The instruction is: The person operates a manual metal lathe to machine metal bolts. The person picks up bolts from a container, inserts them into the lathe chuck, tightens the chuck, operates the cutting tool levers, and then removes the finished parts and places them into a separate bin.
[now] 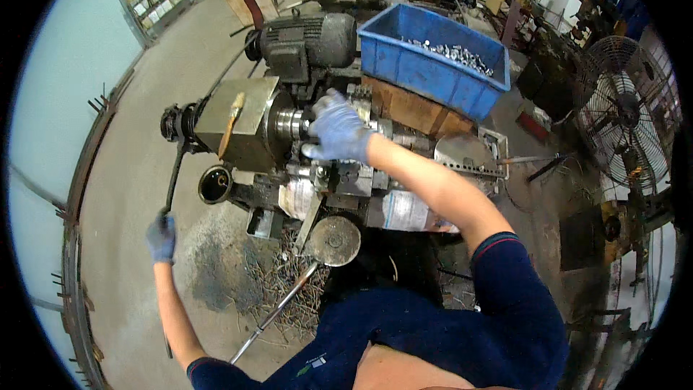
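My left hand (162, 237), in a grey-blue glove, is closed round a long black rod (174, 177) at the left side of a small lathe. That rod runs up to the shaft end by the metal headstock (234, 119). Over the lathe's shiny spindle nose (290, 124) reaches my gloved right hand (338, 130), its thumb and fingers apart. Nothing shows in its grip, though the fingertips partly cover the machine there. A brush (232, 124) with a wooden handle lies on top of the headstock.
Behind the lathe sits an electric motor (309, 42). A blue bin (433, 65) of small metal parts stands at the far right. Nearer are an open round pot (215, 184), a round metal disc (336, 240) and floor shavings (285, 278). A caged fan (622, 112) stands right.
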The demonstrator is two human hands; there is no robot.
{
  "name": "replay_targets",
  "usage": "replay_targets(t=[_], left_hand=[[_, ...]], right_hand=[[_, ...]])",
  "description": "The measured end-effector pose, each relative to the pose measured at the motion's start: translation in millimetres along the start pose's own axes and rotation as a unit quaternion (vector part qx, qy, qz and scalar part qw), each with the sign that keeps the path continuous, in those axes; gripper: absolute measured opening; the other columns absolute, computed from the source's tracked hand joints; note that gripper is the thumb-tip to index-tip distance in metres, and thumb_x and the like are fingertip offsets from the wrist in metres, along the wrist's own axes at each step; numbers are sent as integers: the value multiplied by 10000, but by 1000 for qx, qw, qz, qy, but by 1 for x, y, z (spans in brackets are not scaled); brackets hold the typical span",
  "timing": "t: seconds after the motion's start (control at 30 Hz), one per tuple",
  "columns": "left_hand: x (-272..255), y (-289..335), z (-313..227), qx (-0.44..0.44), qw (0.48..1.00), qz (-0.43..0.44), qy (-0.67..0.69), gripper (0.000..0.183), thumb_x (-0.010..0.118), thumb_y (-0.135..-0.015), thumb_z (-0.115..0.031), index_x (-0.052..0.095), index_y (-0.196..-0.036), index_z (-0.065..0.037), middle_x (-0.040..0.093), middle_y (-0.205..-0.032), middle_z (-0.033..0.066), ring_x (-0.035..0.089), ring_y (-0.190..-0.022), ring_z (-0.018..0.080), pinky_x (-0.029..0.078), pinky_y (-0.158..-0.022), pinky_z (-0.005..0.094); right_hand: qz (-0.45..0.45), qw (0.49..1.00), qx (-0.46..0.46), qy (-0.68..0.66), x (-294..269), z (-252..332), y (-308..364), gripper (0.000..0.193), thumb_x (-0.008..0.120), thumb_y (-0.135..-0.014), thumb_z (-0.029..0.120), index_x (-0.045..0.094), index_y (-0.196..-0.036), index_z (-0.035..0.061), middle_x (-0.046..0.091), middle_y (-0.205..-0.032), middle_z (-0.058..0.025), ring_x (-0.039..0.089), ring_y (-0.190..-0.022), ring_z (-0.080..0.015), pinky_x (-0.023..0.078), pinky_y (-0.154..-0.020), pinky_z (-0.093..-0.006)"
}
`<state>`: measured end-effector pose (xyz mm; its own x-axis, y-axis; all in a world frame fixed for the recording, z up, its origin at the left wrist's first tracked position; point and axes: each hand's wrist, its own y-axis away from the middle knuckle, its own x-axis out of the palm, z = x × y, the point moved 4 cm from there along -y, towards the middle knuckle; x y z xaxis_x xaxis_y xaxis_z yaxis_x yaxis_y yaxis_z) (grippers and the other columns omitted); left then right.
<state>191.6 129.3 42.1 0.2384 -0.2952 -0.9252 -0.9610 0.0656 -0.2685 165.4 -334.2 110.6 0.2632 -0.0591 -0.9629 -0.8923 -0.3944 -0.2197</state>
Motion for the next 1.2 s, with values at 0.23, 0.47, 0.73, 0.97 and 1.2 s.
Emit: replay_targets(t=[0.23, 0.47, 0.73, 0.97, 1.2], left_hand=[[39, 100, 98, -108, 985, -26, -135, 655, 607, -739, -533, 563, -1120, -2, 607, -1027, 233, 587, -958, 365, 464, -803, 419], [17, 122, 9, -106, 991, -34, -74, 485, 617, -763, -409, 595, -986, 21, 626, -896, 231, 603, -843, 382, 465, -738, 439], [36, 90, 57, -224, 889, 184, 354, 360, 659, -771, -188, 559, -1008, 65, 595, -649, 119, 589, -510, 194, 496, -440, 316], [48, 51, 35, -151, 903, 158, 371, 302, 620, -822, -181, 578, -1026, 38, 585, -665, 86, 579, -560, 159, 488, -511, 296], [28, 72, -6, -234, 868, 188, 395, 407, 605, -850, -276, 575, -1107, 37, 634, -847, 192, 606, -743, 269, 515, -780, 411]], right_hand=[[179, 984, -16, -7, 37, 24, -55, 558, 575, -726, 530, 632, -1093, 113, 630, -1074, -129, 562, -1052, -297, 268, -1021, -472], [146, 989, 22, 6, 10, 19, -37, 508, 495, -776, 519, 671, -949, 74, 650, -850, -128, 593, -917, -311, 219, -1053, -473], [-71, 986, 152, -13, -85, -122, 56, 529, 498, -778, 575, 691, -734, 84, 631, -720, -167, 614, -696, -301, 457, -668, -420], [-266, 938, 222, -19, -88, -162, 197, 398, 679, -743, 375, 659, -987, 62, 568, -1121, -211, 578, -964, -349, 462, -848, -400], [-74, 733, 668, -105, -20, -157, 510, 511, 626, -723, 531, 683, -933, 68, 664, -900, -141, 625, -870, -309, 483, -790, -371]])
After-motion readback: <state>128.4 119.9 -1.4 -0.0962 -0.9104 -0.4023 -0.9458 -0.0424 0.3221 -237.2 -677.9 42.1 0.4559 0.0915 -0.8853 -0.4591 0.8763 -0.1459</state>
